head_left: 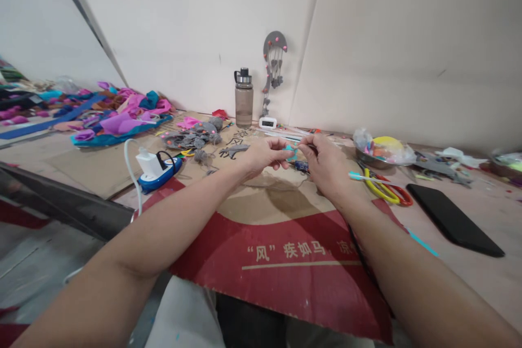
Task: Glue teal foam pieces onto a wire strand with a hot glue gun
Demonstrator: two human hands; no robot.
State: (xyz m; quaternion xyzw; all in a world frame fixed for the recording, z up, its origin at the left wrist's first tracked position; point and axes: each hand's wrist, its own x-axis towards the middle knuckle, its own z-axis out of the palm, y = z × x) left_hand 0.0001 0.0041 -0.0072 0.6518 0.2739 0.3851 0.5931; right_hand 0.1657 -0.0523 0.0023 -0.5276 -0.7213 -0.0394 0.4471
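My left hand [269, 155] is closed in a pinch on a small turquoise piece [291, 153], perhaps felt, held above the cardboard sheet [261, 201]. Close beside it, my right hand [324, 163] is also pinched, thumb against forefinger, at the piece's right edge. What lies between those right fingertips is too small to make out. Behind and below the hands, a dark blue patterned object [300, 166] is partly hidden. Yellow-handled scissors [381, 187] and red-handled scissors [403, 196] lie right of my right wrist, with a thin turquoise-ended stick [355, 175] across them.
A bottle [243, 100] and small white clock [268, 123] stand at the back, below a grey hanging ornament [275, 46]. Left are a blue power strip [157, 176] and coloured felt scraps [126, 119]. A black phone [454, 220] and metal bowl [377, 159] lie right.
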